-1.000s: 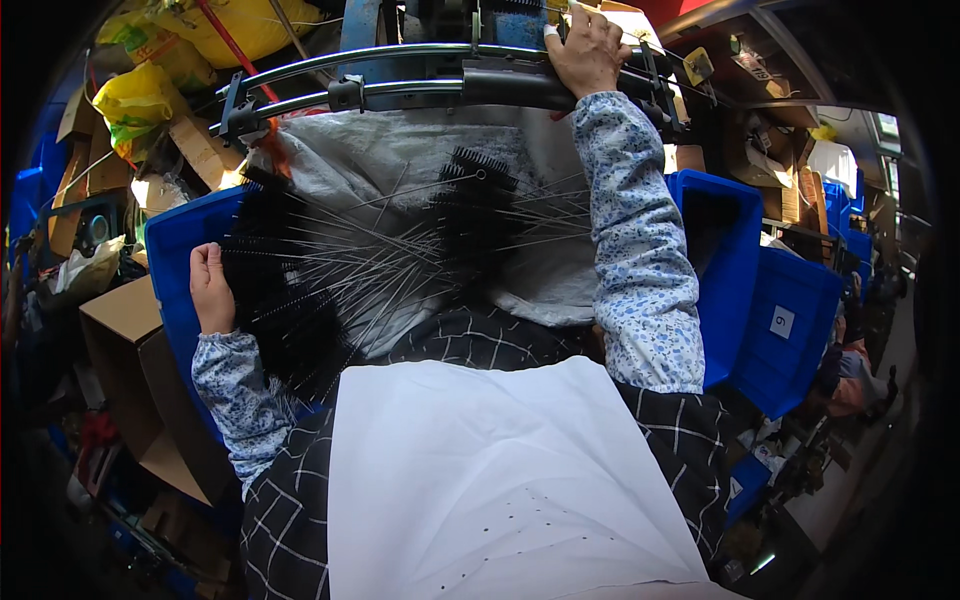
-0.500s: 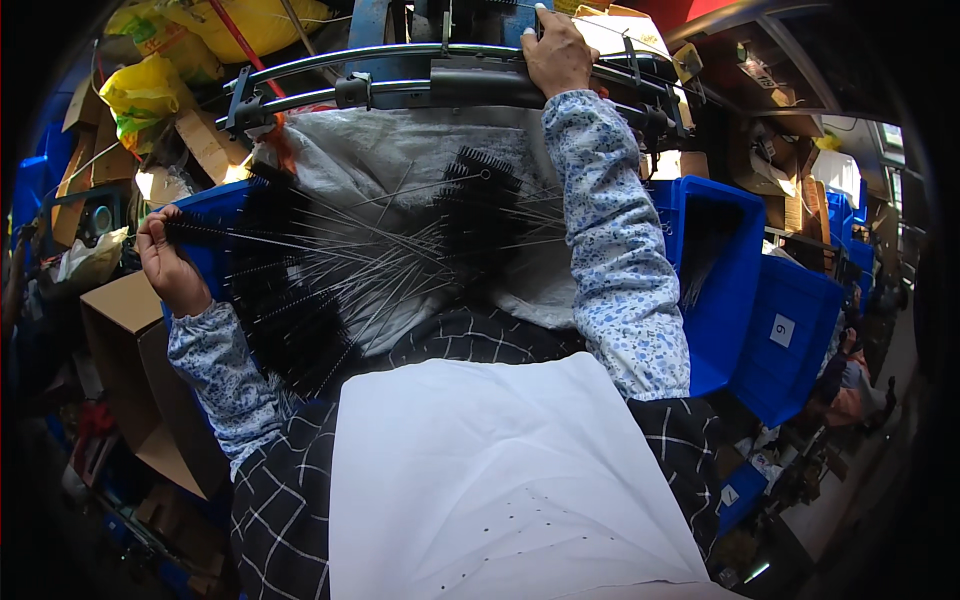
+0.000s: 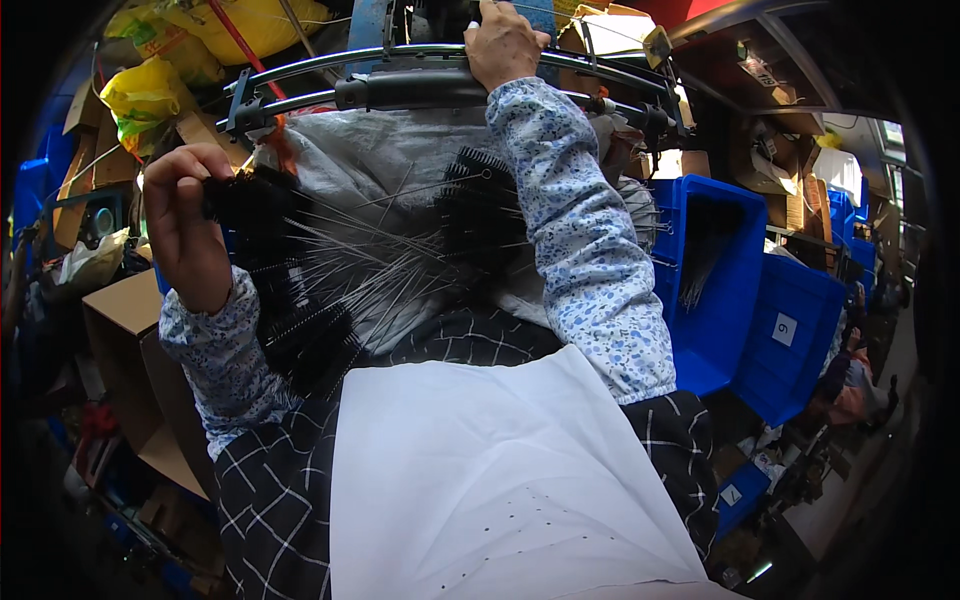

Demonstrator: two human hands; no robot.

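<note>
My left hand (image 3: 190,225) is raised on the left, fingertips pinched at the end of a black-bristled wire brush (image 3: 240,190). That brush lies among a loose pile of similar brushes (image 3: 310,335) with thin bare wire stems, spread over my lap and a whitish plastic sheet (image 3: 345,140). A second cluster of bristles (image 3: 475,195) sits in the middle, one stem ending in a small loop. My right hand (image 3: 505,50) reaches far forward over the machine's rails, fingers curled at the blue machine (image 3: 368,25), beside a dark sliding sleeve (image 3: 425,90). What those fingers grip is hidden.
Curved metal rails (image 3: 310,68) run across the front. On the right stand blue bins (image 3: 715,340), one with more brushes inside. An open cardboard box (image 3: 125,305) is at the left, with yellow bags (image 3: 145,90) behind it. A white apron (image 3: 490,460) covers my lap.
My right hand has moved left along the rails, and the dark sleeve has shifted left too. My left hand has risen and moved slightly inward, its fingers still pinched at the bristles.
</note>
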